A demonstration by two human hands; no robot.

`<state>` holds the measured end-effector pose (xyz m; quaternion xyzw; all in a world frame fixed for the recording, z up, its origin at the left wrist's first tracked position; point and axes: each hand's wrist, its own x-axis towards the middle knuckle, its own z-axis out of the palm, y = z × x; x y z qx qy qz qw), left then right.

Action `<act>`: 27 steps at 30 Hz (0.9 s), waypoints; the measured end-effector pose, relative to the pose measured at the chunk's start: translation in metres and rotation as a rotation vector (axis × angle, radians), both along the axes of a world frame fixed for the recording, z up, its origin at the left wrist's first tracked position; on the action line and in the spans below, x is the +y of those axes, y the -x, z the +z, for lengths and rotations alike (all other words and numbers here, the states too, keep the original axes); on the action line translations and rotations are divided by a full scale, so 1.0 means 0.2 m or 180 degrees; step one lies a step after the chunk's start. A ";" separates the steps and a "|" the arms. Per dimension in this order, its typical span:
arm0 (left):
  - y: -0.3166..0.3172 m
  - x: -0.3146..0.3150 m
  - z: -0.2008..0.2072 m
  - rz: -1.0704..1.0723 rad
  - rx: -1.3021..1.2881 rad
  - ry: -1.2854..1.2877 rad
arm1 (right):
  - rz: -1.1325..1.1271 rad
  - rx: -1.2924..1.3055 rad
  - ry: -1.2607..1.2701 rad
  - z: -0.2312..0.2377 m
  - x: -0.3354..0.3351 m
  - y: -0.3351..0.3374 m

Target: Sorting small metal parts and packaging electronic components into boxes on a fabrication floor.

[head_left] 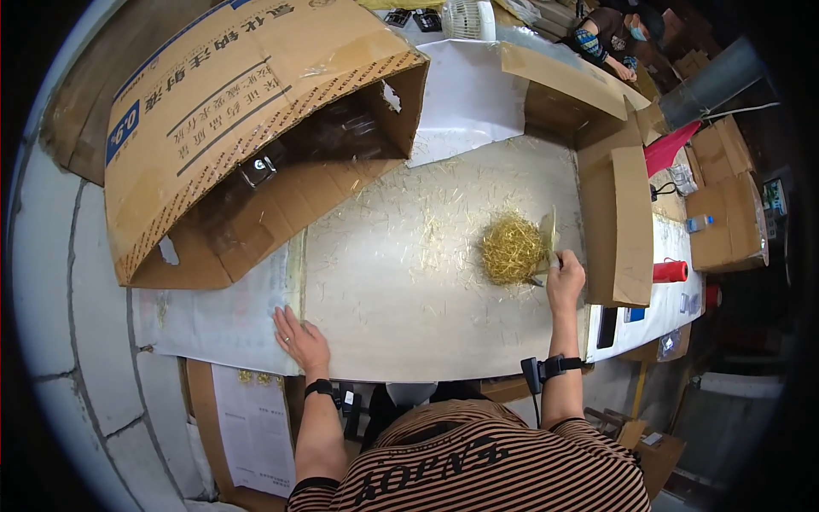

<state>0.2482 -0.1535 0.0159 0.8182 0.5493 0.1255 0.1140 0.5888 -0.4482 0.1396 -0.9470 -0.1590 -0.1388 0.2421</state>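
Note:
A round heap of thin gold pieces (510, 249), like short pins or wire bits, lies on the pale board (358, 324) of the table. At its right side my right hand (566, 282) is closed around a thin, pale, flat-bladed tool (548, 229), which stands on edge against the heap. Its exact kind I cannot make out. My left hand (302, 341) rests flat near the board's front left corner, fingers apart, holding nothing. More gold bits are strewn over the board, mostly left of and beyond the heap.
A large cardboard box (247, 111) lies on its side at the left, its opening toward the board. Cardboard walls (616, 226) border the right and far right. A red roll (670, 271) sits beyond them. A white fan (467, 19) stands at the back; another person (610, 43) works far right.

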 end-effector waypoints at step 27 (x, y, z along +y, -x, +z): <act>0.00 0.00 0.01 -0.0035 -0.0038 -0.0003 | -0.0628 0.1425 0.0651 0.01 0.30 0.01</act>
